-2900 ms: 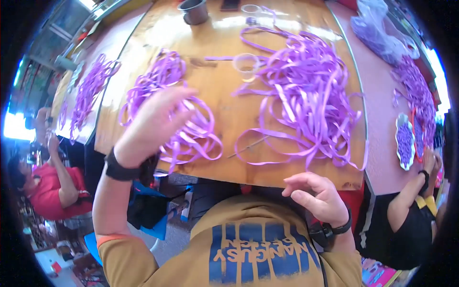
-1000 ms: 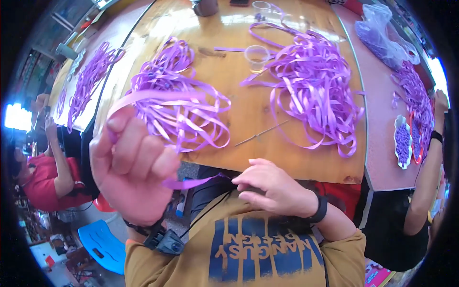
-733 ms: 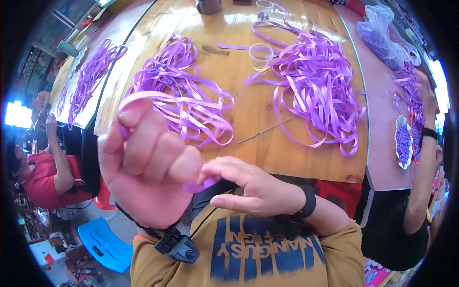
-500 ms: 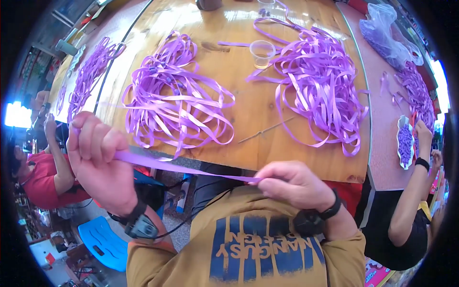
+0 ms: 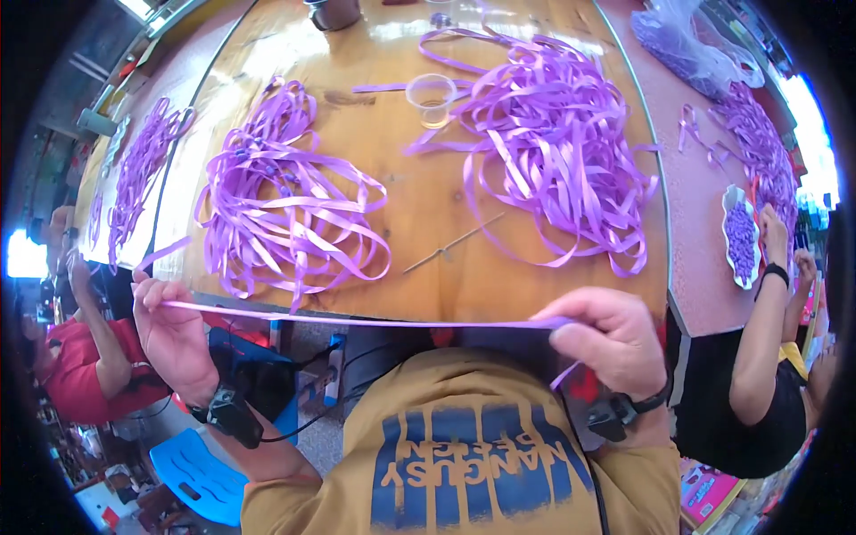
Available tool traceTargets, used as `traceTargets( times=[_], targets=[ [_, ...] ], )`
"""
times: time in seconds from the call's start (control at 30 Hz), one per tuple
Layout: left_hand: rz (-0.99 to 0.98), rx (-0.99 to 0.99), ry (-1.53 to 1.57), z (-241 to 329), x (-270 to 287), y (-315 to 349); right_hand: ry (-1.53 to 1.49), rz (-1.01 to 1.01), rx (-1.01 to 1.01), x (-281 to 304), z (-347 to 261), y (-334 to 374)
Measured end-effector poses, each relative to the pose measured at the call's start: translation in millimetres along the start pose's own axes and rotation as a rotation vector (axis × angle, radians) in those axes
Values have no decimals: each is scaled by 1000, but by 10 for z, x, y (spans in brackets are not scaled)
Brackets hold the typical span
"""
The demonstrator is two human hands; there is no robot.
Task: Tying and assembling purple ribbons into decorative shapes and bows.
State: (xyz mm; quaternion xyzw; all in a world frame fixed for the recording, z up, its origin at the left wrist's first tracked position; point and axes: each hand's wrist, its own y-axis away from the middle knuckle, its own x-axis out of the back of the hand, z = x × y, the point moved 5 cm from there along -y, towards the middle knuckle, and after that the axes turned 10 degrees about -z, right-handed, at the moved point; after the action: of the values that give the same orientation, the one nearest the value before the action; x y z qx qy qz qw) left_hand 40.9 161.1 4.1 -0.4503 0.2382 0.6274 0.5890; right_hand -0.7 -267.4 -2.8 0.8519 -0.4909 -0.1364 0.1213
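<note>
Along the near edge of the wooden table [image 5: 410, 201], we see the left hand [image 5: 176, 339] and right hand [image 5: 615, 341] pinching a purple ribbon [image 5: 401, 322] that runs straight between them. Beyond it we find a thin stick [image 5: 452, 243] between the tangled left heap [image 5: 276, 227] and right heap [image 5: 566, 143], then a clear cup [image 5: 432, 107] and a dark pot [image 5: 334, 13].

Wooden table [image 5: 383, 223] loaded with purple ribbon [image 5: 571, 134]
Carries a small heap [image 5: 285, 209] left and a big heap [image 5: 553, 156] right, plus a clear cup [image 5: 432, 96] at the big one's left edge, a thin stick [image 5: 450, 246] nearer the front and a dark pot [image 5: 333, 12] at the far end. Also got more ribbon [image 5: 758, 147], a clear bag [image 5: 691, 49] and a white dish [image 5: 746, 283] of purple beads [image 5: 740, 236] on the pink table [image 5: 695, 241] to the right.
</note>
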Motion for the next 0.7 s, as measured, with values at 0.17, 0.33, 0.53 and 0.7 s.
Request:
traceTargets(
  times=[0.17,0.33,0.53,0.7],
  targets=[
    [32,-43,-415,61,33,105,60,446,207,509,7,356],
    [-72,124,-560,-428,-293,124,435,781,285,950,-13,603],
    [-591,534,-996,-1693,-1223,452,766,564,342,223,-109,196],
    [-951,112,-1165,-2077,-1739,408,-431,-42,347,-376,-94,-161]
  ],
)
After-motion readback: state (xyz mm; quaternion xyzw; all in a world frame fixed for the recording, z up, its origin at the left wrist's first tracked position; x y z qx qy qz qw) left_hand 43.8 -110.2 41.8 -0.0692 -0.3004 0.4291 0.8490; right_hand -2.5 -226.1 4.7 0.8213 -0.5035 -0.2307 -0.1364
